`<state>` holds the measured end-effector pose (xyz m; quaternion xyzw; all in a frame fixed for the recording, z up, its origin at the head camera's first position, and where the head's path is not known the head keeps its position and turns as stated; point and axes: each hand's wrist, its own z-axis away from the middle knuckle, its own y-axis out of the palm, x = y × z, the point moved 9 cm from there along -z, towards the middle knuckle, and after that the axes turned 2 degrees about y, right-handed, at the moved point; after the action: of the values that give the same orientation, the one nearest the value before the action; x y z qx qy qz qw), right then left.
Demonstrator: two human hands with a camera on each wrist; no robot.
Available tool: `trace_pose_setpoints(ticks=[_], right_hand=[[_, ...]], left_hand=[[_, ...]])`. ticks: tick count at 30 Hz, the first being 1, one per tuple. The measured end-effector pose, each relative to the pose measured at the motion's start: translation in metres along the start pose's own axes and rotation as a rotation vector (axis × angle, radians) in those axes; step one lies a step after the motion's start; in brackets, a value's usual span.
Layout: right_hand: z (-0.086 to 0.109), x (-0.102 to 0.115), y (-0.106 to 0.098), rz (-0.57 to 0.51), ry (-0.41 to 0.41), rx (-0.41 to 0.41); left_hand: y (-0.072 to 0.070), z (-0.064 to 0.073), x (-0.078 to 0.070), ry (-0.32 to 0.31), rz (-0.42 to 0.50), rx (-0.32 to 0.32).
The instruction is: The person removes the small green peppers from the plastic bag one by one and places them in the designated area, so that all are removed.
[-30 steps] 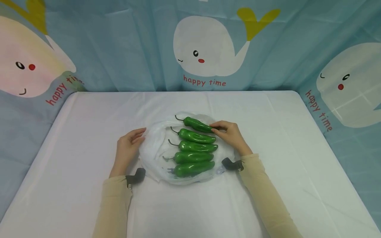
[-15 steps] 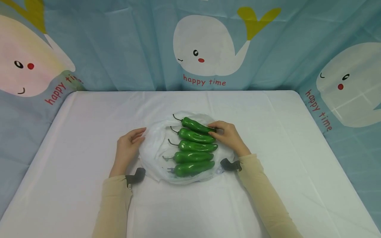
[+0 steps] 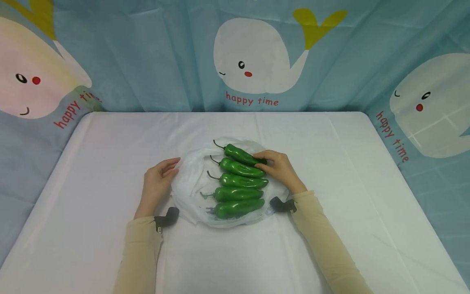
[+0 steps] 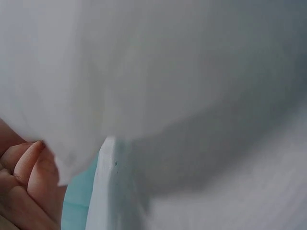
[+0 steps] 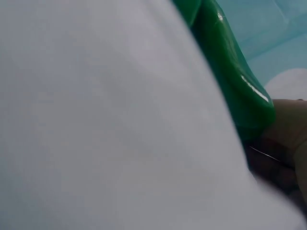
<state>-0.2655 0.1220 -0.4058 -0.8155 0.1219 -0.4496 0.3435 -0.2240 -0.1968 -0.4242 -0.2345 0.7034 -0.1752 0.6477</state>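
Note:
Several long green chili peppers [image 3: 238,181] lie in a row, stems to the left, on and within a thin white plastic bag [image 3: 188,175]. My left hand [image 3: 155,183] pinches the bag's left edge; in the left wrist view its curled fingers [image 4: 36,167] meet the hanging plastic. At the far end of the row, my right hand [image 3: 280,166] has its thumb and fingers around the tip of the farthest chili pepper [image 3: 236,153]. The right wrist view shows a glossy pepper [image 5: 235,76] against that hand [image 5: 293,127], with blurred white plastic covering much of the view.
A white cloth covers the table [image 3: 360,204]. Behind and beside it hangs a blue curtain [image 3: 161,61] with whale prints. Small black wrist cameras [image 3: 282,204] are strapped at both sleeves.
The farthest chili pepper has shifted slightly left toward the row, and its tip has come lower. My right hand has slid a little left along it. The left hand stays put.

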Motion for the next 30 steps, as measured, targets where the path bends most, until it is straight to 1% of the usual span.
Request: trace_pose_setpoints(ticks=[4,7,13,19,24,25,30], right_hand=[[0.000,0.002,-0.001,0.029,-0.024,-0.022],[0.000,0.004,-0.003,0.026,-0.030,-0.044],[0.001,-0.001,-0.007,-0.025,-0.009,-0.078],[0.002,-0.001,-0.011,-0.084,-0.011,-0.122],[0.003,-0.001,-0.017,-0.105,0.034,-0.173],[0.003,0.000,-0.018,-0.114,0.043,-0.183],[0.003,0.024,-0.033,-0.129,0.051,-0.232]], left_hand=[[0.001,0.000,0.000,-0.004,0.011,0.007],[0.002,-0.001,0.000,-0.010,0.019,0.014],[0.004,-0.001,0.000,-0.017,0.028,0.022],[0.004,-0.001,0.000,-0.015,0.022,0.020],[0.003,0.000,0.001,-0.019,0.028,0.021],[0.003,0.000,0.001,-0.020,0.029,0.021],[0.003,0.000,0.001,-0.027,0.028,0.023]])
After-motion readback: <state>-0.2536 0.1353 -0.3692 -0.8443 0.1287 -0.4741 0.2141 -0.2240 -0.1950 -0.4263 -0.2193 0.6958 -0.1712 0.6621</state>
